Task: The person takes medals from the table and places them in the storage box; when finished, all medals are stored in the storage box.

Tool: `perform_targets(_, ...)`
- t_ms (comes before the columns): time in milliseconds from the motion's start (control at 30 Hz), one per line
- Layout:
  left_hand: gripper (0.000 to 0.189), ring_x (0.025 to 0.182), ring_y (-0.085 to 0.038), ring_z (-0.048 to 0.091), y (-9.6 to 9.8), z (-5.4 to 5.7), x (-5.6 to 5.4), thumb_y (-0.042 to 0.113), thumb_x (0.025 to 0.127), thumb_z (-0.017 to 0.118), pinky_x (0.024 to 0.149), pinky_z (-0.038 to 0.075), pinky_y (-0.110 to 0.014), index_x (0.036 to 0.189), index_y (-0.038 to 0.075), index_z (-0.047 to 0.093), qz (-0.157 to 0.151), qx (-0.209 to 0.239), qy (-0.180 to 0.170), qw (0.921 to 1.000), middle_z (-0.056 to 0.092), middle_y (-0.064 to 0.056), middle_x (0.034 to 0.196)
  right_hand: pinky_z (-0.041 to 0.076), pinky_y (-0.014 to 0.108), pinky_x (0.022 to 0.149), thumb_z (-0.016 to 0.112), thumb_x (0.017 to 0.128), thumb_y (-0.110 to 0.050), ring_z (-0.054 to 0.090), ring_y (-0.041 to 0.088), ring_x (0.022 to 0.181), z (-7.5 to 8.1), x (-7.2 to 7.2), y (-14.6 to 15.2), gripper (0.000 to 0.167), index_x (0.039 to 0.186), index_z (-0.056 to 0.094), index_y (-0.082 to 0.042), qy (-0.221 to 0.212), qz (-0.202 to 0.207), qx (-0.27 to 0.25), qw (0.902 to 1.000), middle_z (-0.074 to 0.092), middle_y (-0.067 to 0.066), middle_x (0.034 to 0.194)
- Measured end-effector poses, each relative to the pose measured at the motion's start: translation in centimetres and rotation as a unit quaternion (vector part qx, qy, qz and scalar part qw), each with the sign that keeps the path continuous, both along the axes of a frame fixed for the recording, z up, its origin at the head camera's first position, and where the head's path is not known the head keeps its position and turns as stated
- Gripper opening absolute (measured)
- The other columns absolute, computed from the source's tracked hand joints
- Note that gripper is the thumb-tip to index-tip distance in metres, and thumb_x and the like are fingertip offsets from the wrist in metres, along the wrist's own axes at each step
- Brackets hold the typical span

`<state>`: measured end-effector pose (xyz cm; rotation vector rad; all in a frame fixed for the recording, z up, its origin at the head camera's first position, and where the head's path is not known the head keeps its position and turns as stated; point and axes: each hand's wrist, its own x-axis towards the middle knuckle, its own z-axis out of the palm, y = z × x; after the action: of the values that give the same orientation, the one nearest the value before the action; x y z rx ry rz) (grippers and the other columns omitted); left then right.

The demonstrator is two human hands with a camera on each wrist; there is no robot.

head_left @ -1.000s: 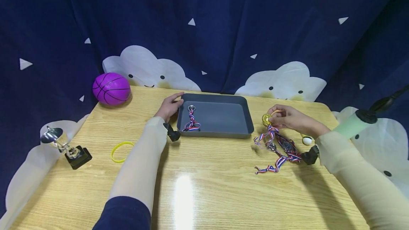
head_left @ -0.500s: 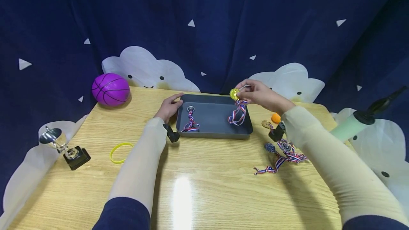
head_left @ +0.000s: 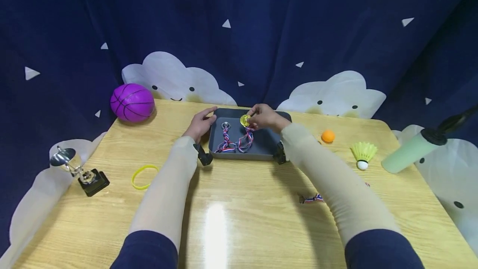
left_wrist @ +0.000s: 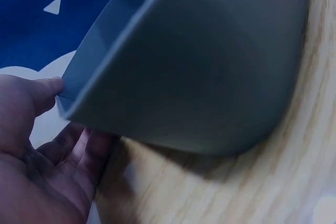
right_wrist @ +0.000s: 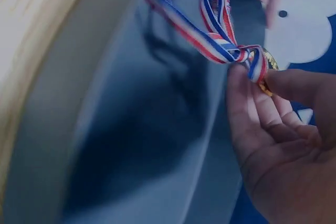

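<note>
Above the dark grey tray [head_left: 242, 156], my right hand [head_left: 266, 118] pinches a gold medal [head_left: 245, 120] between thumb and fingers. Its red, white and blue ribbon [right_wrist: 194, 27] hangs in a loop toward the tray floor. A silver medal [head_left: 225, 125] with a knotted ribbon lies in the tray's left part. My left hand [head_left: 198, 127] holds the tray's left back corner, thumb over the rim [left_wrist: 71, 109] and fingers along the outside. Past my right forearm a striped ribbon end [head_left: 313, 199] shows on the table; the forearm hides most of what lies there.
A purple basketball [head_left: 132, 103], a trophy cup [head_left: 87, 176] and a yellow wristband [head_left: 137, 176] are on the left. An orange ball [head_left: 328, 136], a yellow shuttlecock [head_left: 363, 154] and a pale green bottle [head_left: 407, 155] are on the right.
My right hand has carried the gold medal from the medal pile at right, leftward over the tray, beside the silver one. My left hand has stayed at the tray corner.
</note>
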<state>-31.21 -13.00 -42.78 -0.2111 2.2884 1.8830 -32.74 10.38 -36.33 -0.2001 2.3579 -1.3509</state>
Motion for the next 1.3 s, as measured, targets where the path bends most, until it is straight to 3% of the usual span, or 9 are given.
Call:
perform_targets(233, 0.048, 0.146, -0.032, 0.049, -0.1, 0.0, -0.1, 0.02, 0.112, 0.049, 0.125, 0.041, -0.045, 0.16, 0.023, 0.045, -0.006, 0.005, 0.002, 1.0, 0.041, -0.015, 0.167, 0.057, 0.018, 0.06, 0.064, 0.093, 0.008, 0.06, 0.008, 0.066, -2.0, -0.1, -1.6, 0.012, 0.105, 0.065, 0.009, 0.011, -0.021, 0.082, 0.9963, 0.061, 0.003, 0.081)
perform_targets(400, 0.049, 0.139, -0.036, 0.055, -0.1, 0.0, -0.1, 0.018, 0.112, 0.049, 0.121, 0.045, -0.046, 0.161, 0.019, 0.044, -0.004, 0.014, 0.013, 0.9998, 0.049, -0.022, 0.159, 0.063, 0.022, 0.067, 0.066, 0.091, 0.007, 0.061, 0.009, 0.065, -2.5, -0.1, -2.1, 0.009, 0.099, 0.069, 0.008, 0.021, -0.043, 0.1, 0.9938, 0.059, 0.0, 0.077)
perform_targets(500, 0.049, 0.137, -0.038, 0.057, -0.1, 0.1, -0.1, 0.017, 0.112, 0.048, 0.119, 0.047, -0.047, 0.161, 0.018, 0.044, -0.003, 0.018, 0.014, 0.9997, 0.052, -0.025, 0.156, 0.063, 0.023, 0.065, 0.067, 0.092, 0.004, 0.061, 0.006, 0.057, -2.6, -0.2, -2.4, 0.002, 0.091, 0.068, 0.005, 0.018, -0.049, 0.112, 0.9923, 0.058, -0.002, 0.07)
perform_targets(667, 0.048, 0.138, -0.038, 0.058, -0.1, 0.1, 0.1, 0.018, 0.112, 0.048, 0.119, 0.048, -0.047, 0.16, 0.022, 0.045, 0.0, 0.012, 0.004, 0.9999, 0.051, -0.024, 0.156, 0.061, 0.022, 0.058, 0.069, 0.095, -0.002, 0.059, 0.005, 0.048, -3.1, -0.6, -2.8, 0.018, 0.079, 0.061, -0.004, 0.022, -0.051, 0.159, 0.9857, 0.058, -0.002, 0.065)
perform_targets(867, 0.048, 0.141, -0.037, 0.055, 0.1, -0.2, 0.0, 0.019, 0.113, 0.047, 0.12, 0.046, -0.046, 0.161, 0.022, 0.044, -0.007, 0.005, 0.006, 1.0, 0.049, -0.023, 0.159, 0.062, 0.024, 0.062, 0.067, 0.099, -0.007, 0.057, 0.006, 0.05, -3.0, -0.4, -3.1, 0.022, 0.078, 0.06, -0.007, 0.051, -0.04, 0.213, 0.9748, 0.056, -0.002, 0.067)
perform_targets(1000, 0.048, 0.141, -0.037, 0.055, 0.1, -0.4, -0.1, 0.02, 0.113, 0.047, 0.12, 0.046, -0.047, 0.161, 0.023, 0.045, -0.004, 0.001, 0.005, 1.0, 0.049, -0.023, 0.159, 0.055, 0.021, 0.06, 0.066, 0.098, -0.009, 0.056, 0.006, 0.052, -2.9, -0.1, -3.3, 0.025, 0.074, 0.057, -0.011, 0.082, -0.018, 0.252, 0.9641, 0.057, -0.001, 0.07)
perform_targets(1133, 0.048, 0.141, -0.036, 0.055, 0.1, -0.3, -0.1, 0.021, 0.113, 0.047, 0.12, 0.046, -0.047, 0.16, 0.023, 0.045, -0.004, -0.004, 0.006, 1.0, 0.049, -0.022, 0.159, 0.048, 0.019, 0.056, 0.06, 0.097, -0.008, 0.055, 0.006, 0.05, -2.9, -0.2, -3.2, 0.035, 0.064, 0.051, -0.014, 0.104, -0.004, 0.271, 0.9568, 0.056, -0.003, 0.063)
perform_targets(1300, 0.048, 0.141, -0.036, 0.054, 0.1, -0.2, 0.0, 0.02, 0.113, 0.047, 0.121, 0.046, -0.047, 0.161, 0.023, 0.044, -0.003, -0.003, 0.009, 0.9999, 0.048, -0.022, 0.16, 0.052, 0.018, 0.055, 0.06, 0.1, -0.007, 0.054, 0.006, 0.053, -2.1, -0.4, -1.7, 0.028, 0.071, 0.058, -0.008, 0.094, 0.02, 0.234, 0.9675, 0.056, -0.001, 0.064)
